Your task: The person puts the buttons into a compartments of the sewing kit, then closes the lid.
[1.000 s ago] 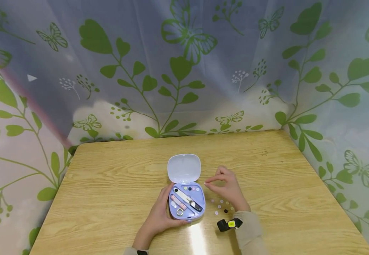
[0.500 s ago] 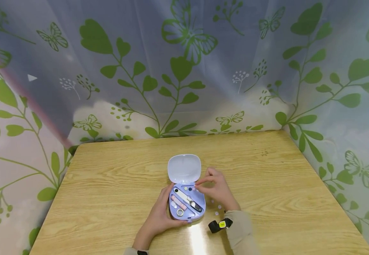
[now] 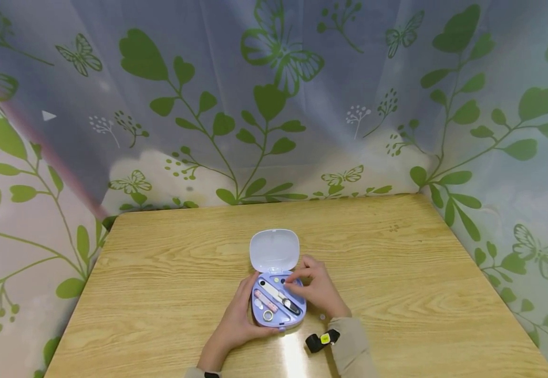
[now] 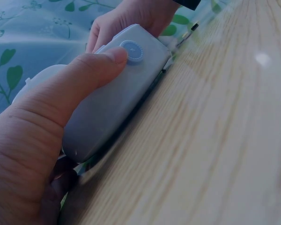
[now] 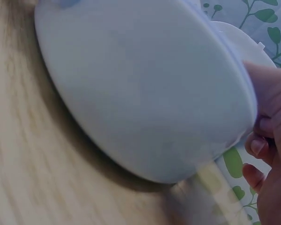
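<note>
On the table a lilac sewing box (image 3: pixel 278 319) sits with its translucent lid (image 3: pixel 274 251) tipped back. Inside are a white-and-black tool (image 3: pixel 270 288), a pink patterned strip (image 3: pixel 266 301), a round metal-rimmed piece (image 3: pixel 267 315) and small buttons (image 3: pixel 276 280) in the upper compartment. My left hand (image 3: pixel 241 317) grips the box from the left, its thumb near the round front catch (image 4: pixel 132 51) in the left wrist view. My right hand (image 3: pixel 319 286) is over the upper right compartment, thumb and forefinger pinching a small button, mostly hidden by the fingertips.
A loose pale button (image 3: pixel 322 317) lies on the wooden table (image 3: pixel 169 262), right of the box; my right hand and sleeve hide the area around it. A black strap with a yellow-faced device (image 3: pixel 324 339) is at my right wrist. A leaf-patterned curtain (image 3: pixel 274 142) stands behind the table.
My right hand has moved left from beside the box to over its upper compartment, carrying the small button, and now covers some buttons there. My left hand and the box have stayed put.
</note>
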`<state>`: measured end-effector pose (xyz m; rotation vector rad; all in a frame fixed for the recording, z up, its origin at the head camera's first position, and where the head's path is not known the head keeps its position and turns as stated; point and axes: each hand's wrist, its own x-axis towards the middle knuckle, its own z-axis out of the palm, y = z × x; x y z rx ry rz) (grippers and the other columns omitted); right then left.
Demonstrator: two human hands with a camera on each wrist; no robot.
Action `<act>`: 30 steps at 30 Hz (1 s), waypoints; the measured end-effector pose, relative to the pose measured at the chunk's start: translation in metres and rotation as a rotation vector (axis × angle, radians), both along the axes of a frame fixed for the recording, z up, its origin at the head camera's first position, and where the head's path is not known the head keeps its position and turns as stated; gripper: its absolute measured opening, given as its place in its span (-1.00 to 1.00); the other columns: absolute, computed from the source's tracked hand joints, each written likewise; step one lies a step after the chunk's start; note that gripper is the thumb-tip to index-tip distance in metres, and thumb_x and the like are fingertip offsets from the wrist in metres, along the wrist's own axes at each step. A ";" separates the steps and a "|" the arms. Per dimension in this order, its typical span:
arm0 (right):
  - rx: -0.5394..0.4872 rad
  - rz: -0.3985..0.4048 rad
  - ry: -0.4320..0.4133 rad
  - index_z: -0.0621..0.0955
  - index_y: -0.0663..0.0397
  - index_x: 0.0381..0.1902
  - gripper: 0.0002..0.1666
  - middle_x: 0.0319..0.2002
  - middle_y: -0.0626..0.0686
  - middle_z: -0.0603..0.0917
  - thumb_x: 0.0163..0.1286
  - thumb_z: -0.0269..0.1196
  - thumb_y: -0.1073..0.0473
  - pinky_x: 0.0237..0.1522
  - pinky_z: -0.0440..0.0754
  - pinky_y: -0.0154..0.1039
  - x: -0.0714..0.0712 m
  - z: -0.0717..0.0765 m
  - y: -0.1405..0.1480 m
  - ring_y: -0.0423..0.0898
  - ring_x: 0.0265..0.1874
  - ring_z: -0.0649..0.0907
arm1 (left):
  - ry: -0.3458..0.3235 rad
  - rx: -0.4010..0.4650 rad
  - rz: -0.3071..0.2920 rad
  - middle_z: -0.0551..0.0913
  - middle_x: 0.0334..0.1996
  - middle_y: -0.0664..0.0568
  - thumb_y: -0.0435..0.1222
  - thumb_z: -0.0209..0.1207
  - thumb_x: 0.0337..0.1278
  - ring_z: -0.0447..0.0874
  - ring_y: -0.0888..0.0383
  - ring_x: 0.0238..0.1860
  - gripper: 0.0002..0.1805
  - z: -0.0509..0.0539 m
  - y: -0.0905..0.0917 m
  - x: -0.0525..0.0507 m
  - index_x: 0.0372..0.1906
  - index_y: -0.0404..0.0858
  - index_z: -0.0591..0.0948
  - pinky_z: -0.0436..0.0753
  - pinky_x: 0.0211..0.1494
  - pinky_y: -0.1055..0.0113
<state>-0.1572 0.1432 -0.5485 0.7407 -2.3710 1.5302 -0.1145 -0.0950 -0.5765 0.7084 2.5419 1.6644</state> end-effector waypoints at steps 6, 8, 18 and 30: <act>0.042 -0.004 0.011 0.79 0.07 -0.48 -0.85 -0.50 0.08 0.47 -0.01 0.56 0.34 -0.38 0.38 -0.30 0.000 -0.005 0.002 -0.07 -0.45 0.42 | 0.008 -0.004 0.002 0.20 0.47 0.09 0.09 0.64 -0.50 0.22 0.05 0.44 0.43 0.000 0.000 0.000 0.59 -0.01 0.02 0.18 0.49 -0.05; 0.057 -0.013 0.013 0.80 -0.03 -0.47 -0.85 -0.49 -0.01 0.45 0.00 0.57 0.28 -0.32 0.37 -0.29 0.000 -0.007 0.003 -0.14 -0.43 0.41 | 0.006 -0.004 0.001 0.20 0.47 0.09 0.09 0.64 -0.50 0.21 0.05 0.44 0.43 0.000 0.000 0.000 0.59 -0.01 0.02 0.18 0.49 -0.05; 0.101 -0.031 0.057 0.80 -0.16 -0.45 -0.83 -0.48 -0.12 0.37 0.00 0.58 0.22 -0.13 0.22 -0.15 0.002 -0.009 0.003 -0.25 -0.38 0.37 | 0.014 -0.008 -0.009 0.19 0.47 0.09 0.09 0.64 -0.52 0.22 0.06 0.44 0.45 0.001 0.000 0.000 0.59 -0.02 0.01 0.21 0.49 -0.02; 0.058 -0.030 0.026 0.80 -0.14 -0.41 -0.82 -0.46 -0.03 0.44 0.02 0.57 0.23 -0.22 0.31 -0.25 0.005 -0.003 0.004 -0.18 -0.39 0.38 | 0.008 -0.004 -0.010 0.20 0.47 0.09 0.09 0.65 -0.54 0.22 0.06 0.44 0.45 0.003 0.000 0.000 0.59 -0.03 0.02 0.21 0.49 -0.04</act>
